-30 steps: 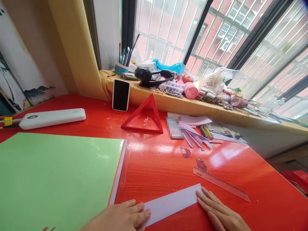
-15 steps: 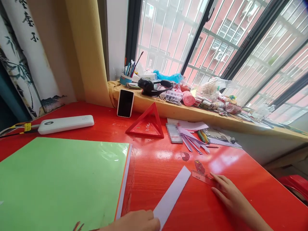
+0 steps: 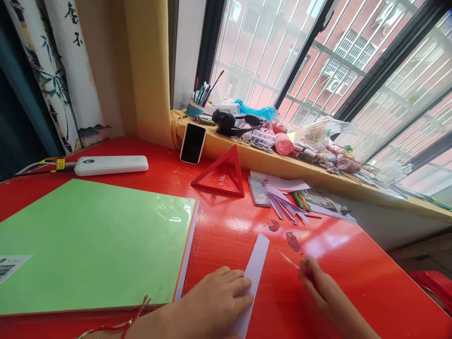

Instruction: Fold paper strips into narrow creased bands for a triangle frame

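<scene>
– Hands: report state.
– Left hand [image 3: 215, 301] lies flat with fingers extended and presses down the near end of the strip [image 3: 257, 259]. Right hand [image 3: 323, 289] is pinched on the ruler [image 3: 287, 258], just right of the strip.
– Changes in the last second?
– Strip lay crosswise under both hands. It now points away from the person, between the hands. Right hand left it and took the ruler, which lay flat beyond that hand and now tilts up off the table [image 3: 370, 268].
– Implication?
– Judged: one hand alone pins the strip. Ruler is in hand, not yet on the strip.

scroll [image 3: 76, 37]: character 不 | sticker [image 3: 10, 267] on green board [image 3: 95, 235]: barcode, digits illegible
</scene>
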Available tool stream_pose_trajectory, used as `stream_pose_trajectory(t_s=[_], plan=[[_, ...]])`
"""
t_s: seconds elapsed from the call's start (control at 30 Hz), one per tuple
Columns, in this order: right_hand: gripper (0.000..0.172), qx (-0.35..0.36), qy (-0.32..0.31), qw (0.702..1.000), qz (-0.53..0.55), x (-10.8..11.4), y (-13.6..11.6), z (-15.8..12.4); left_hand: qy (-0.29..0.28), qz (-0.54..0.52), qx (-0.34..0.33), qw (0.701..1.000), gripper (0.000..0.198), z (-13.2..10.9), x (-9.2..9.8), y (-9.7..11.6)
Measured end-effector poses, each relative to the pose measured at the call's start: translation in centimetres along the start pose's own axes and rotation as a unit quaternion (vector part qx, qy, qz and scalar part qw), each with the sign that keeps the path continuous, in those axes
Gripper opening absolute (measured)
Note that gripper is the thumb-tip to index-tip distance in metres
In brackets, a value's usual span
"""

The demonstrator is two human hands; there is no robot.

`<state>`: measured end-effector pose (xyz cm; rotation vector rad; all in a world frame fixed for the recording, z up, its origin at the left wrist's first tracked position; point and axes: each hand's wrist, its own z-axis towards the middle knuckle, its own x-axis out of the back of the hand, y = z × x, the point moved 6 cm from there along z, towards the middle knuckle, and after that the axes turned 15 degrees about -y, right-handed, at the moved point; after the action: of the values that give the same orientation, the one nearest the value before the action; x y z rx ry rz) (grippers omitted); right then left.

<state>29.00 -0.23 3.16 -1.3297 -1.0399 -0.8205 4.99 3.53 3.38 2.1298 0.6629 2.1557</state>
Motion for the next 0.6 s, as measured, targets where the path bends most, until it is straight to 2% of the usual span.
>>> stream_pose_trajectory(t_s=[0.07,0.1,0.2,0.4,0.6], plan=[[0.025,0.028,0.018,0.998,-0.049,-0.8,-2.5,-0.3,-0.026,-0.043,0.024,0.998,0.057,0.3,-1.0,-0.6],[0.032,0.058,0.031,0.994,-0.085,-1.2,-3.8,-0.4,-0.035,-0.06,0.035,0.997,0.061,0.5,-1.5,-0.7],[0.039,0.115,0.073,0.979,-0.153,-2.3,-5.9,-0.5,-0.037,-0.076,0.053,0.995,0.072,0.6,-2.5,-0.8],[0.039,0.141,0.127,0.967,-0.169,-3.4,-5.8,-1.2,-0.037,-0.091,0.056,0.994,0.075,0.7,-2.8,-0.7],[0.039,0.134,0.125,0.973,-0.142,-3.5,-5.8,-1.6,-0.051,-0.107,0.057,0.991,0.08,0.7,-2.2,-0.9]])
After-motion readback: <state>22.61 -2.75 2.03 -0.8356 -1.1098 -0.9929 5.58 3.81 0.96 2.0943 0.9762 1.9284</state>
